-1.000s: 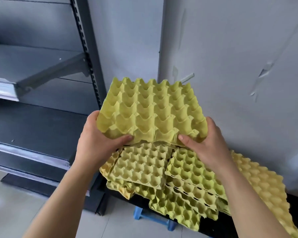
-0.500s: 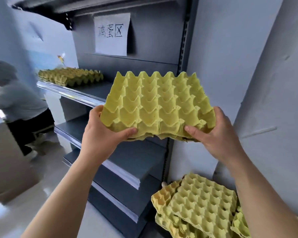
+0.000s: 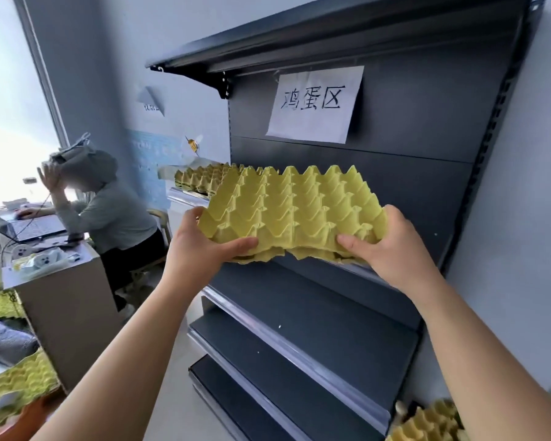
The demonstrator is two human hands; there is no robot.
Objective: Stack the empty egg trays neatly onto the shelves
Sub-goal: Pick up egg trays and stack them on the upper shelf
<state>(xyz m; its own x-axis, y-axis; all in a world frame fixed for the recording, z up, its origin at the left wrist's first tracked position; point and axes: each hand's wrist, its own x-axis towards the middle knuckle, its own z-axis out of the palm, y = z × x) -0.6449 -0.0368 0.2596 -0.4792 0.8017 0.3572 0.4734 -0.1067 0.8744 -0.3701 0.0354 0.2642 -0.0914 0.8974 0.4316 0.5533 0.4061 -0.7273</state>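
While both hands carry them, held egg trays (image 3: 296,211): a thin nested stack of yellow pulp trays, peaks up and roughly level. They sit before the shelf unit's back panel, over the middle shelf's front edge; I cannot tell whether they touch it.
Left hand (image 3: 201,249): clamped on the trays' near left corner, thumb on top along the near edge, fingers tucked underneath.
Right hand (image 3: 395,249): clamped on the near right corner, thumb lying on top, fingers out of sight below.
Middle shelf (image 3: 182,195): dark metal, with its pale front edge showing at the left end.
Shelved trays (image 3: 201,179): a yellow stack at the middle shelf's left end, just behind the held trays' far left corner.
Shelf unit (image 3: 411,192): dark back panel, one shelf overhead.
Lower shelves (image 3: 315,316): stepped below the hands.
Paper sign (image 3: 315,103): a white sheet with black handwritten characters, on the back panel above the trays.
Floor trays (image 3: 427,421): yellow, at the unit's lower right corner.
Seated person (image 3: 109,211): left of the unit at a desk, in a grey hooded top.
Laptop (image 3: 29,227): open before that person.
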